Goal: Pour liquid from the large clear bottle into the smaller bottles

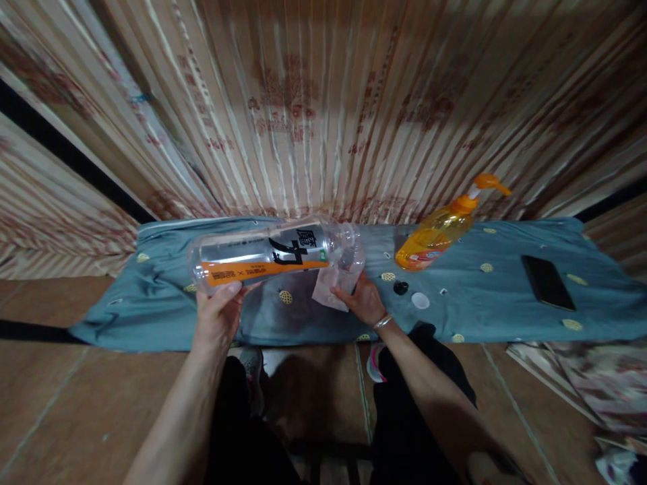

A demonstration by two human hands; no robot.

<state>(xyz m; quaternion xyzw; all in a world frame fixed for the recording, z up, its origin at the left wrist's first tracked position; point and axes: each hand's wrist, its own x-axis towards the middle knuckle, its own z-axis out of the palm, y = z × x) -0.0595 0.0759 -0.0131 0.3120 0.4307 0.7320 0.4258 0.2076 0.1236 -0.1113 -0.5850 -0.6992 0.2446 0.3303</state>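
Note:
My left hand (pixel 221 315) is closed on the base end of a large clear plastic bottle (pixel 267 252) with a silver and orange label. The bottle lies tilted on its side, its neck pointing right and slightly up. My right hand (pixel 364 298) is closed on a clear plastic pouch (pixel 331 285) with a whitish lower end, up against the bottle's mouth. Whether the mouth sits inside the pouch or just behind it, I cannot tell. To the right of that hand, a small black cap (pixel 401 287) and a white disc (pixel 420 300) rest on the cloth.
A pump bottle (pixel 433 232) of orange liquid stands on the teal pineapple-print cloth (pixel 166 296). Farther right lies a dark phone (pixel 548 281). Behind the cloth-covered surface hangs a pleated patterned curtain (pixel 323 135). Brown floor tiles (pixel 65 397) show below, and bunched fabric (pixel 571 384) lies at right.

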